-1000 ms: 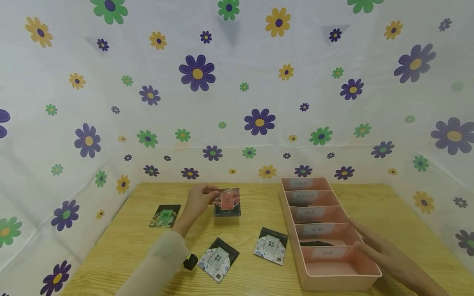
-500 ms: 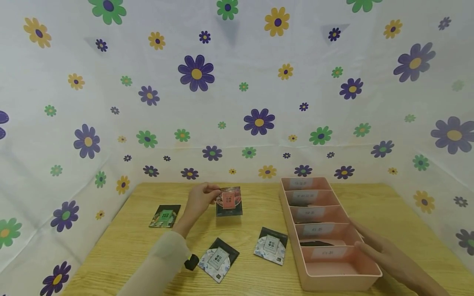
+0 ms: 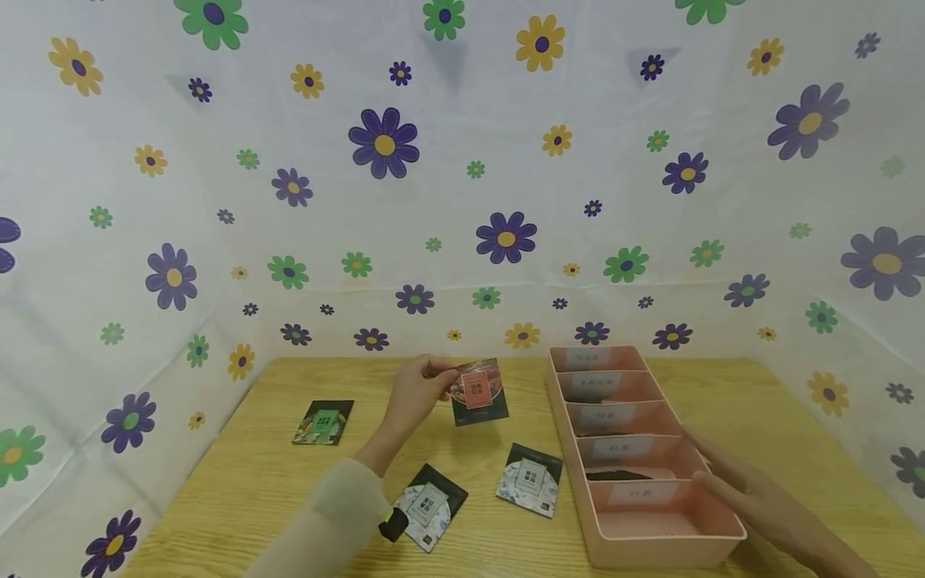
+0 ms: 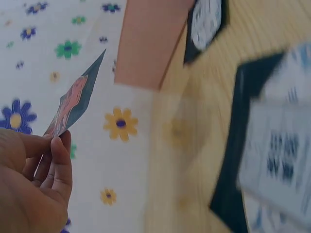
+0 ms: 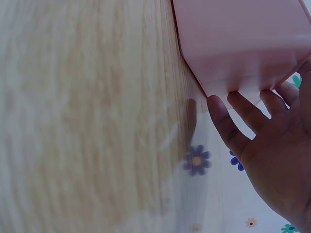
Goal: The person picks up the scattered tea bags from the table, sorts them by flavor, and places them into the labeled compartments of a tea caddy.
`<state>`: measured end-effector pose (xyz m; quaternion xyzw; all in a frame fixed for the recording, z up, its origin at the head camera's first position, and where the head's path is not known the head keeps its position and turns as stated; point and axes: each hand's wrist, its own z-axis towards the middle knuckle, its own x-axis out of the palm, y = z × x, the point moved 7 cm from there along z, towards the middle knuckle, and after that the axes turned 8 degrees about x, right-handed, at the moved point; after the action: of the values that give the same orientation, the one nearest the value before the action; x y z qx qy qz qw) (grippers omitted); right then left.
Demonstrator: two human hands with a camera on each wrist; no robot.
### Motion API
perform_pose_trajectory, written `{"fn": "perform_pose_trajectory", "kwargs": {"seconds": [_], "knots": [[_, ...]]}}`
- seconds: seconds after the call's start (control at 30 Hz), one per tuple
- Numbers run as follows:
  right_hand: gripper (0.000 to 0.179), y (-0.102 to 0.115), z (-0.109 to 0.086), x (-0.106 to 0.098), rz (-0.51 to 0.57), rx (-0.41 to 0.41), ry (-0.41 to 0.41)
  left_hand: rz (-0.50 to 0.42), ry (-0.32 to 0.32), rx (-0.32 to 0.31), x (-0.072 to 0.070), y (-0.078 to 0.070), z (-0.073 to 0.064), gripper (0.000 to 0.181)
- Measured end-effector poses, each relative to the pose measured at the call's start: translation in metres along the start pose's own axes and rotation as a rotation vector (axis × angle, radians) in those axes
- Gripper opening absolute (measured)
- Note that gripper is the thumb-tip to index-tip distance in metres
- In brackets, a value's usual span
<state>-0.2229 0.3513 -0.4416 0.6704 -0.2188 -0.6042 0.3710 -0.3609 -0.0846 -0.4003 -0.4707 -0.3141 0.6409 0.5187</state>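
We note a dark, square sachet (image 3: pixel 480 393), coral-labelled, reddish print, tilted above worktop (image 3: pixel 253 490) near far edge; left hand (image 3: pixel 419 393) pinches its side. Right hand (image 3: pixel 751 494), fingers spread, touches pink box (image 3: pixel 665 552) at right wall.

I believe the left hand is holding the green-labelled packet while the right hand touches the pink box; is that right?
Not quite: the left hand holds the red-labelled packet, as the head view shows; the green-labelled packet lies on the table. The right hand does touch the pink box.
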Motion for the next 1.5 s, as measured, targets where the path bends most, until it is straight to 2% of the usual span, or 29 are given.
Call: {"fn": "perform_pose_trajectory", "kwargs": {"seconds": [0.3, 0.53, 0.63, 0.73, 0.83, 0.97, 1.1, 1.17, 1.27, 1.37, 1.5], "knots": [[0.057, -0.002, 0.002, -0.001, -0.025, 0.01, -0.001, -0.109, 0.072, 0.146, 0.057, -0.065, -0.023, 0.008], [0.058, 0.005, 0.003, -0.001, -0.022, -0.008, -0.011, -0.15, 0.072, 0.211, 0.094, -0.089, -0.035, 0.005], [0.058, 0.007, 0.005, -0.001, -0.014, -0.029, -0.011, -0.118, 0.062, 0.287, 0.107, -0.099, -0.04, 0.003], [0.059, 0.008, 0.006, 0.0, -0.005, -0.047, -0.01, -0.031, 0.077, 0.431, 0.118, -0.11, -0.049, 0.003], [0.06, 0.008, 0.006, 0.0, 0.007, -0.068, -0.014, 0.074, 0.13, 0.568, 0.129, -0.118, -0.06, 0.007], [0.06, 0.009, 0.004, 0.0, 0.004, -0.083, -0.022, 0.206, 0.229, 0.7, 0.142, -0.124, -0.078, 0.01], [0.059, 0.007, 0.004, -0.002, -0.022, -0.043, -0.026, 0.348, 0.327, 0.819, 0.155, -0.129, -0.094, 0.009], [0.058, 0.006, 0.003, -0.002, -0.028, -0.014, -0.019, 0.421, 0.375, 0.863, 0.161, -0.128, -0.101, 0.007], [0.058, 0.004, 0.003, -0.001, -0.025, 0.001, -0.009, 0.544, 0.403, 0.923, 0.166, -0.124, -0.109, 0.005], [0.058, 0.003, 0.002, -0.001, -0.031, -0.011, -0.011, 0.67, 0.376, 0.968, 0.169, -0.12, -0.113, 0.006], [0.058, 0.002, 0.001, -0.001, -0.052, -0.021, -0.025, 0.8, 0.347, 0.985, 0.17, -0.117, -0.114, 0.005]]}}
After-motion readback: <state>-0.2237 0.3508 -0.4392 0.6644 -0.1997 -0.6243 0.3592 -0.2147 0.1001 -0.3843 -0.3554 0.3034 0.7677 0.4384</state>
